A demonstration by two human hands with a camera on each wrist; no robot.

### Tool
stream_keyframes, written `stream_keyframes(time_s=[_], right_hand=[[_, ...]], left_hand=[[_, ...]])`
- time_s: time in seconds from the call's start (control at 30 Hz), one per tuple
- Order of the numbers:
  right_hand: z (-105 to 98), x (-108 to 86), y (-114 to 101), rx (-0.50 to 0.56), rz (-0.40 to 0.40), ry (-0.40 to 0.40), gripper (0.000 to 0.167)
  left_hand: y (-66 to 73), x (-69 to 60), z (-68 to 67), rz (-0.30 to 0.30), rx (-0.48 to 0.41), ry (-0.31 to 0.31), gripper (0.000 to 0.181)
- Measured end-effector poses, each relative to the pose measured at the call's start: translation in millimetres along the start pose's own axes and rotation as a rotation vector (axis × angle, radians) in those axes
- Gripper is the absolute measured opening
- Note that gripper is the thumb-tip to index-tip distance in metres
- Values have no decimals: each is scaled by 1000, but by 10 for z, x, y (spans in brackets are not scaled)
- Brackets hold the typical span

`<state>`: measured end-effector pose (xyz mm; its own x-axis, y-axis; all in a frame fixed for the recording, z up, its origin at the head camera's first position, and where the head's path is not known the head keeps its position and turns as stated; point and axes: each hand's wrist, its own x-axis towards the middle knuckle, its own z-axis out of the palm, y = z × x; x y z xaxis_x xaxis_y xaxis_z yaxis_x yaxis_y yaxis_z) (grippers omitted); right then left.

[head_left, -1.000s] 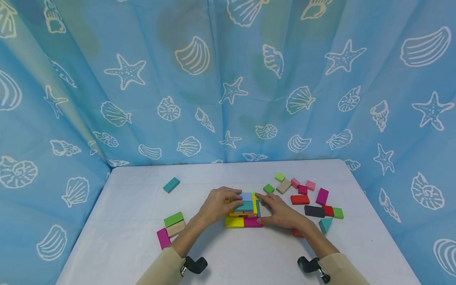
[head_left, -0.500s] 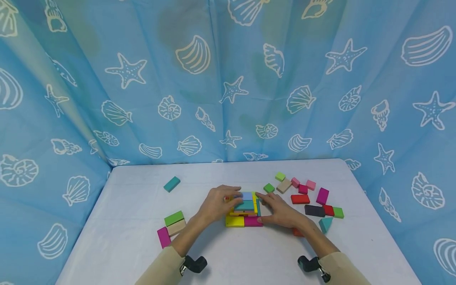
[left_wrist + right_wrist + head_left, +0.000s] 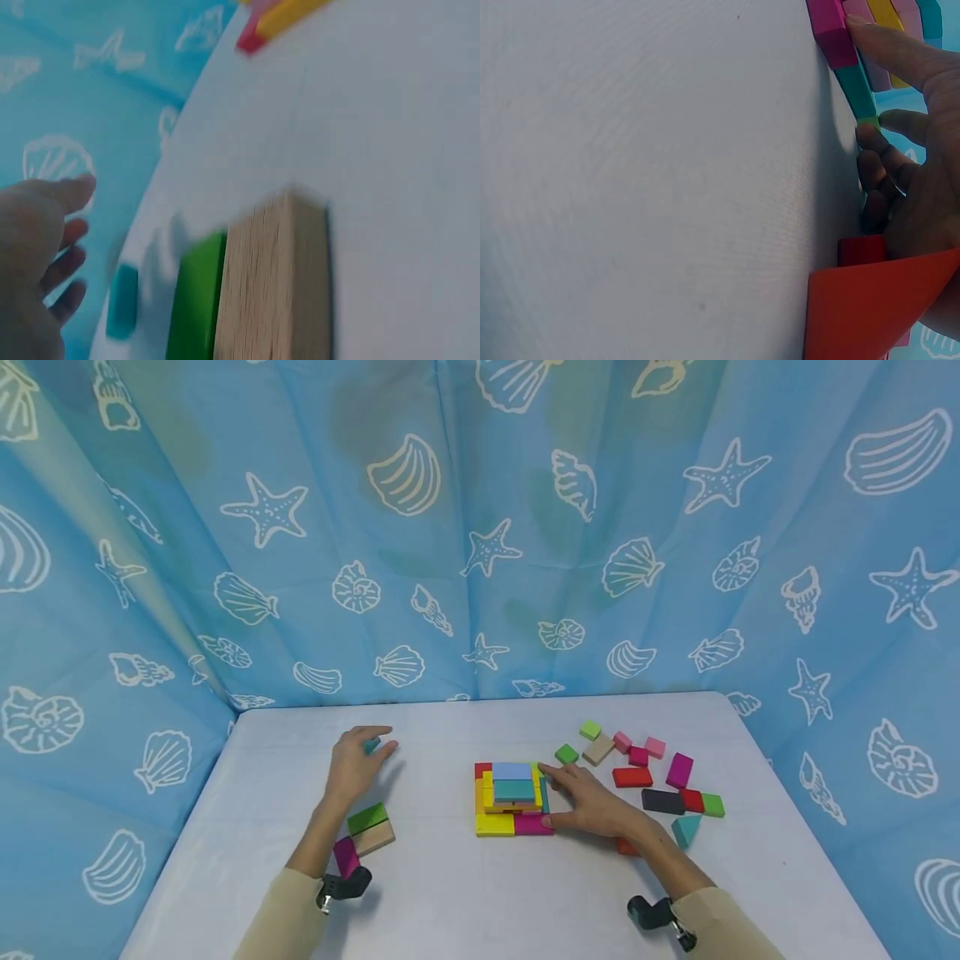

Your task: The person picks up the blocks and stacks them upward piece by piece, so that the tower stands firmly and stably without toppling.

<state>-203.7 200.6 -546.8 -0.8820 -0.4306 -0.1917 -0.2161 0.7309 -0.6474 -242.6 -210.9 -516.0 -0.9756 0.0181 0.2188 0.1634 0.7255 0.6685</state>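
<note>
In the head view my left hand point(image 3: 357, 765) hovers around a teal block point(image 3: 371, 745) at the table's back left, thumb and fingers spread apart. The left wrist view shows that teal block point(image 3: 122, 301) on the table, apart from the fingers of my left hand point(image 3: 45, 247). At the centre stands a layered stack of coloured blocks point(image 3: 513, 791). My right hand point(image 3: 596, 804) rests against its right side, with the thumb on a magenta block point(image 3: 533, 825); in the right wrist view the thumb of my right hand point(image 3: 915, 142) touches that magenta block point(image 3: 832, 34).
Left of the stack lie a green block point(image 3: 367, 817), a wooden block point(image 3: 373, 838) and a magenta block point(image 3: 347, 857). Several loose blocks, among them a black one point(image 3: 662, 802) and a teal triangle point(image 3: 686, 832), are spread on the right. A patterned curtain point(image 3: 465, 568) hangs behind the table.
My left hand has left the stack and moved left to the teal block at the back left. My right hand has stayed at the stack's right side.
</note>
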Motion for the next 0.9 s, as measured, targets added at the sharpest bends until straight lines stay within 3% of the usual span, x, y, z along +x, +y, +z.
stream_keyframes(time_s=[0.13,0.23,0.33,0.67,0.9], right_hand=[[-7,-2,4,-1,-2,4,100],[-5,-1,6,-1,-9,5,99],[1,1,5,-3,-14,3,99],[-1,-6,-7,7,-8,-2,101],[-9,-8,-2,1,-5,4,101]], left_hand=[[-210,-5,-86,-133,107,36,41],[-294,-27,-106,-228,162,16,43],[-345,-43,-105,-270,171,2,42],[-360,-39,-69,-274,170,18,40],[-201,-40,0,-194,64,0,28]])
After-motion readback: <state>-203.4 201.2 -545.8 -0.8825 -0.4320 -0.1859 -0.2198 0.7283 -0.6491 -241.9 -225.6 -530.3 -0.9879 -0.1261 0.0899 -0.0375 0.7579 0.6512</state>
